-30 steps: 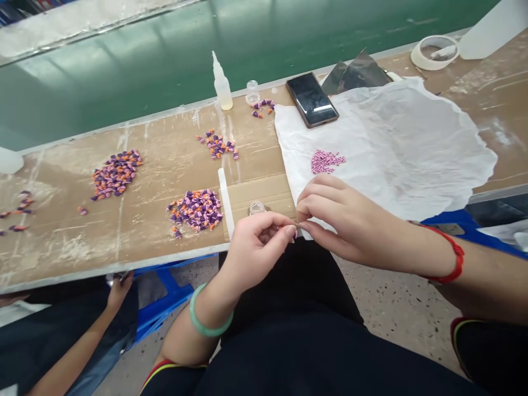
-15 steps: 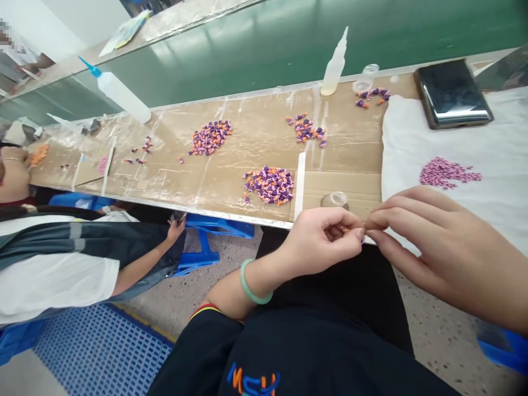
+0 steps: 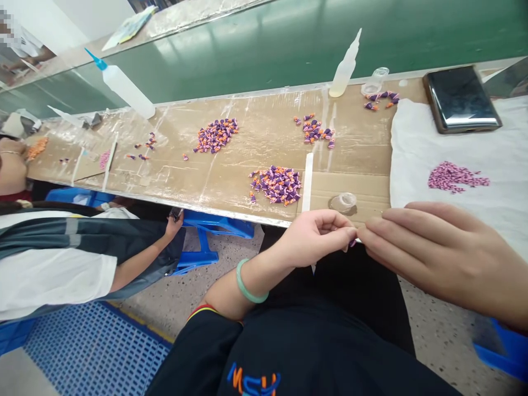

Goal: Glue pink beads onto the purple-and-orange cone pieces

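My left hand (image 3: 317, 239), with a pale green bangle (image 3: 247, 286) on its wrist, is closed in a pinch at the table's front edge. A sliver of a small purple piece (image 3: 352, 242) shows at its fingertips. My right hand (image 3: 441, 256) meets those fingertips, its own fingers pressed together; whatever they hold is hidden. A white pointed tip (image 3: 313, 269) shows just below my left hand. Behind the hands stands a small clear cup (image 3: 344, 203). Left of it lies a pile of small purple, orange and pink pieces (image 3: 278, 185). Tiny pink pieces (image 3: 456, 177) lie on a white cloth (image 3: 406, 143).
More purple-orange pieces form a pile (image 3: 216, 135) and a smaller cluster (image 3: 317, 131). Squeeze bottles stand at the back, one clear (image 3: 344, 71) and one blue-tipped (image 3: 127, 91). A dark shiny case (image 3: 462, 99) rests on the cloth. A co-worker's arm (image 3: 142, 261) is at left.
My right hand has turned so its fingers lie closer together. The left hand has shifted slightly, hiding the orange bit seen in it before. The view has moved a little.
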The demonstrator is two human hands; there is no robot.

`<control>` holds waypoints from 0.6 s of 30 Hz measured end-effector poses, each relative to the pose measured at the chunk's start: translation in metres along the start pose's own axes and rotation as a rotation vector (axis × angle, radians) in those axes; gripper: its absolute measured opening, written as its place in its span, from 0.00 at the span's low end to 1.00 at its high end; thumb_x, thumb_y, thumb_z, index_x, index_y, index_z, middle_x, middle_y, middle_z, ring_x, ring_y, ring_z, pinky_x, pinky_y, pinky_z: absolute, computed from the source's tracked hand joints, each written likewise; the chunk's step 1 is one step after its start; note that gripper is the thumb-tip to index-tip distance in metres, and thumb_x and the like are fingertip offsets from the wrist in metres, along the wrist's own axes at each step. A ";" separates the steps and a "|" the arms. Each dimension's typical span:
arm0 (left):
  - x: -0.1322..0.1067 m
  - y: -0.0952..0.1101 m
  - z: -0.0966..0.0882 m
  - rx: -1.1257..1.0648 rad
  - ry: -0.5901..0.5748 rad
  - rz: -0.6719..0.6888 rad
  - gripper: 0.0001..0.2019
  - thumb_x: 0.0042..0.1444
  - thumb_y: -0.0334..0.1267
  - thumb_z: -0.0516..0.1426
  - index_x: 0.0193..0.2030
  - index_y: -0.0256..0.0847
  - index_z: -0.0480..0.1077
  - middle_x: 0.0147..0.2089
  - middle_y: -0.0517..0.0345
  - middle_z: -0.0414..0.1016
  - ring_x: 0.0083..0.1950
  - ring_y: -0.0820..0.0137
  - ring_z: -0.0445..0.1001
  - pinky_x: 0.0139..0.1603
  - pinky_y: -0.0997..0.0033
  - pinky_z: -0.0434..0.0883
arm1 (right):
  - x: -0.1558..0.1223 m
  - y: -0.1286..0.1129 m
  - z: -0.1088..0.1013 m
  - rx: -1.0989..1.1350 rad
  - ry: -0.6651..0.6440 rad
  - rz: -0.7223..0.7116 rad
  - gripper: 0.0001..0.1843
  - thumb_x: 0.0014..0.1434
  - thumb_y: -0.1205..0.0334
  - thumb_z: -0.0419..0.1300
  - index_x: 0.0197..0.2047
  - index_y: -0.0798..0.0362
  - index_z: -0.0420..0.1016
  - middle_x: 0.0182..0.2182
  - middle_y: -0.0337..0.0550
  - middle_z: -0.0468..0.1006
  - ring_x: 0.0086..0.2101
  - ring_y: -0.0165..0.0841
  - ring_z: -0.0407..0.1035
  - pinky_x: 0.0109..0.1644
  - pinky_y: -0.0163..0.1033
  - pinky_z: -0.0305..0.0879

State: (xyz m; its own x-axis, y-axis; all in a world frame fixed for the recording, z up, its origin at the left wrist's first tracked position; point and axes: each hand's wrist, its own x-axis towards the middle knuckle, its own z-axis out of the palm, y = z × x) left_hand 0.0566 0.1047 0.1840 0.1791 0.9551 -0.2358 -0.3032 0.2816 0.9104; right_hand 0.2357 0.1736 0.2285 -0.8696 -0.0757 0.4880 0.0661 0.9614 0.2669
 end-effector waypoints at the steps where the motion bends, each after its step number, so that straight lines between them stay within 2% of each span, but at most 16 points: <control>1: 0.000 0.000 -0.001 -0.019 -0.003 0.004 0.17 0.49 0.48 0.68 0.29 0.37 0.69 0.26 0.61 0.70 0.28 0.78 0.67 0.31 0.75 0.66 | 0.001 0.000 0.001 0.032 0.013 0.024 0.13 0.69 0.75 0.52 0.40 0.49 0.73 0.35 0.47 0.78 0.38 0.42 0.66 0.42 0.49 0.64; 3: -0.001 -0.001 -0.001 -0.017 0.020 0.035 0.17 0.49 0.48 0.68 0.29 0.37 0.68 0.26 0.61 0.70 0.28 0.78 0.67 0.30 0.75 0.66 | 0.003 -0.001 0.005 0.171 0.043 0.151 0.07 0.68 0.72 0.56 0.41 0.49 0.70 0.33 0.46 0.77 0.36 0.41 0.67 0.40 0.48 0.65; 5: -0.003 -0.001 -0.001 0.062 0.069 0.108 0.14 0.51 0.44 0.65 0.29 0.38 0.68 0.25 0.62 0.69 0.26 0.78 0.65 0.28 0.76 0.64 | 0.004 -0.003 0.010 0.365 0.038 0.363 0.06 0.67 0.69 0.58 0.39 0.48 0.68 0.31 0.43 0.77 0.33 0.38 0.67 0.36 0.44 0.65; 8: -0.006 -0.001 -0.002 0.346 0.165 0.310 0.07 0.53 0.37 0.60 0.28 0.39 0.67 0.23 0.64 0.65 0.23 0.78 0.61 0.24 0.76 0.62 | 0.003 -0.008 0.016 0.569 -0.009 0.610 0.07 0.66 0.66 0.56 0.34 0.48 0.67 0.28 0.39 0.74 0.29 0.34 0.67 0.31 0.40 0.63; 10: -0.009 0.000 -0.004 0.561 0.209 0.449 0.05 0.54 0.35 0.58 0.27 0.40 0.68 0.24 0.63 0.65 0.24 0.77 0.62 0.27 0.75 0.64 | 0.001 -0.011 0.020 0.617 -0.033 0.681 0.08 0.66 0.64 0.55 0.33 0.49 0.68 0.28 0.39 0.73 0.29 0.33 0.67 0.31 0.39 0.62; 12: -0.010 0.001 -0.007 0.709 0.213 0.533 0.06 0.56 0.35 0.56 0.28 0.41 0.68 0.25 0.61 0.68 0.26 0.75 0.64 0.30 0.73 0.66 | -0.001 -0.014 0.021 0.649 -0.044 0.710 0.08 0.66 0.64 0.55 0.33 0.49 0.68 0.28 0.39 0.72 0.29 0.33 0.66 0.32 0.39 0.61; 15: -0.012 0.000 -0.010 0.791 0.189 0.578 0.07 0.58 0.36 0.55 0.29 0.41 0.69 0.26 0.59 0.70 0.28 0.73 0.67 0.33 0.72 0.68 | -0.002 -0.017 0.022 0.687 -0.047 0.755 0.08 0.64 0.64 0.57 0.32 0.49 0.69 0.27 0.39 0.72 0.28 0.33 0.66 0.31 0.39 0.60; 18: -0.013 -0.001 -0.012 0.783 0.182 0.626 0.07 0.58 0.36 0.55 0.30 0.40 0.70 0.26 0.59 0.71 0.28 0.73 0.68 0.33 0.73 0.68 | 0.002 -0.019 0.022 0.788 -0.073 0.872 0.09 0.63 0.60 0.58 0.30 0.50 0.71 0.26 0.39 0.73 0.26 0.32 0.66 0.29 0.38 0.60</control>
State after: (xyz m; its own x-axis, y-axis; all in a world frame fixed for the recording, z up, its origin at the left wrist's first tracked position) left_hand 0.0429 0.0928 0.1817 0.0334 0.9281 0.3708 0.4159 -0.3502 0.8393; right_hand 0.2218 0.1609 0.2068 -0.7076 0.6790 0.1956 0.3540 0.5803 -0.7334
